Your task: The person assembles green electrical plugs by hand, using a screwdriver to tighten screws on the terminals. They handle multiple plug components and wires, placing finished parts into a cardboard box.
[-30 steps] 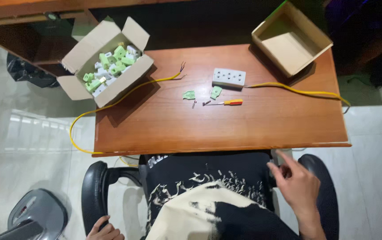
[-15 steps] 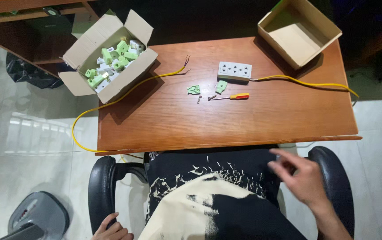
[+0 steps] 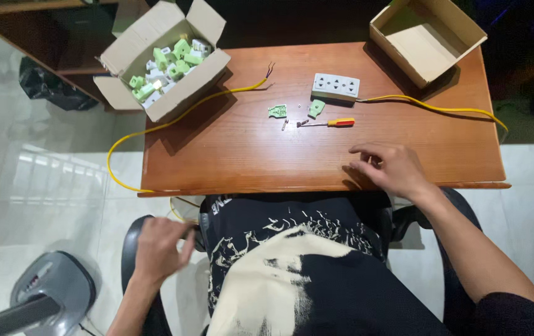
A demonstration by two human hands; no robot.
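My right hand (image 3: 390,168) lies on the wooden table (image 3: 229,162) near its front edge, fingers apart, holding nothing. Beyond it lie an orange-handled screwdriver (image 3: 330,123), two green plug halves (image 3: 277,111) (image 3: 316,108) and a small screw (image 3: 285,124). A white socket block (image 3: 336,87) sits behind them, joined to a yellow cable (image 3: 441,109) that runs off to the right. My left hand (image 3: 158,246) is down beside my lap, fingers curled over the black chair armrest (image 3: 131,233).
An open cardboard box (image 3: 164,59) of several green and white plug parts overhangs the table's far left corner. An empty cardboard box (image 3: 425,34) sits at the far right. A second yellow cable (image 3: 155,127) loops off the left edge. A grey fan base (image 3: 49,298) stands on the floor.
My right hand rose from the right armrest and came to rest on the table's front edge. My left hand moved up along the left armrest. The view shifted slightly.
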